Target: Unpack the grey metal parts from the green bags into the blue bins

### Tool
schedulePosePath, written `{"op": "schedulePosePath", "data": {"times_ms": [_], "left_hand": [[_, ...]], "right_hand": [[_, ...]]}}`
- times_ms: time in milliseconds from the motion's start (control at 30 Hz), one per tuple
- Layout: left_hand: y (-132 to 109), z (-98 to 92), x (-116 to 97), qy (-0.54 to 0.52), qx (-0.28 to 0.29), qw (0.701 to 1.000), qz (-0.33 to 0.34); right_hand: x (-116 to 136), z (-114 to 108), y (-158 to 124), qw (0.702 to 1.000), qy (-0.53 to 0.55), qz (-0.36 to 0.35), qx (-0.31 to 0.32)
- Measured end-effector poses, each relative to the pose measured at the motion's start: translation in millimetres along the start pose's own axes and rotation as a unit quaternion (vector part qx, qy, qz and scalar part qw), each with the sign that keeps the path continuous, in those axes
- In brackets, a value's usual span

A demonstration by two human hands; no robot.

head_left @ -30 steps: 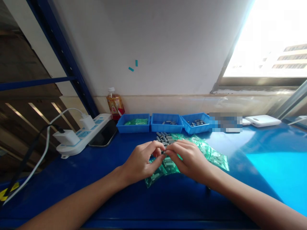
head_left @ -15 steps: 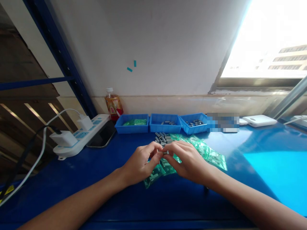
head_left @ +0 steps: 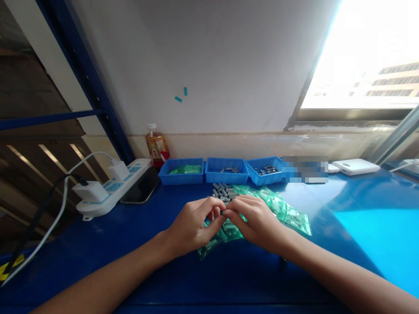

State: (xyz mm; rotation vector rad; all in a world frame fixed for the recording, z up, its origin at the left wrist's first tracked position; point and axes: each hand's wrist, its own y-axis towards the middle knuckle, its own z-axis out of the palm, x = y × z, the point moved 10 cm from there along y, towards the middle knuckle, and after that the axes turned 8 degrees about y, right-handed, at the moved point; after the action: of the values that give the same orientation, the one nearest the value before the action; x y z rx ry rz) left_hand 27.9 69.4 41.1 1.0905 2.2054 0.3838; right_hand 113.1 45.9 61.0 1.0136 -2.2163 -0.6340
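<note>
My left hand (head_left: 193, 224) and my right hand (head_left: 255, 220) meet fingertip to fingertip above a pile of green plastic bags (head_left: 284, 209) on the blue table (head_left: 131, 235). Both hands are closed in a pinch on a small grey part, mostly hidden by the fingers. Just beyond the fingers lies a loose heap of small grey parts (head_left: 222, 190). More green bags holding grey parts lie under my hands.
Three blue trays stand in a row at the back: the left tray (head_left: 181, 171) with green bags, the middle tray (head_left: 226, 170) and right tray (head_left: 266, 170) with grey parts. A power strip (head_left: 111, 188), a phone (head_left: 141, 191), a bottle (head_left: 157, 145) and a white box (head_left: 356, 166) are also there.
My hands stay together over the bags; the fingertips have closed in slightly tighter. The view shifted a little.
</note>
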Motion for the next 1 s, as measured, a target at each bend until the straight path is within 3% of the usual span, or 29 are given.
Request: {"op": "schedulePosePath", "data": {"times_ms": [200, 433, 800, 1000], "left_hand": [[1.8, -2.0, 2.6, -0.008, 0.018, 1.0, -0.024], [1.2, 8.0, 6.0, -0.056, 0.066, 0.995, -0.043], [0.1, 11.3, 7.2, -0.068, 0.079, 0.993, -0.047], [-0.3, 11.7, 8.8, -0.056, 0.09, 0.993, -0.053]], "right_hand": [[-4.2, -1.5, -4.2, 0.999, 0.014, 0.037, -0.005], [-0.9, 2.2, -4.4, 1.0, 0.013, 0.007, 0.008], [6.3, 2.8, -2.8, 1.0, 0.006, -0.004, 0.014], [-3.5, 1.1, -3.1, 1.0, 0.021, 0.018, -0.003]]}}
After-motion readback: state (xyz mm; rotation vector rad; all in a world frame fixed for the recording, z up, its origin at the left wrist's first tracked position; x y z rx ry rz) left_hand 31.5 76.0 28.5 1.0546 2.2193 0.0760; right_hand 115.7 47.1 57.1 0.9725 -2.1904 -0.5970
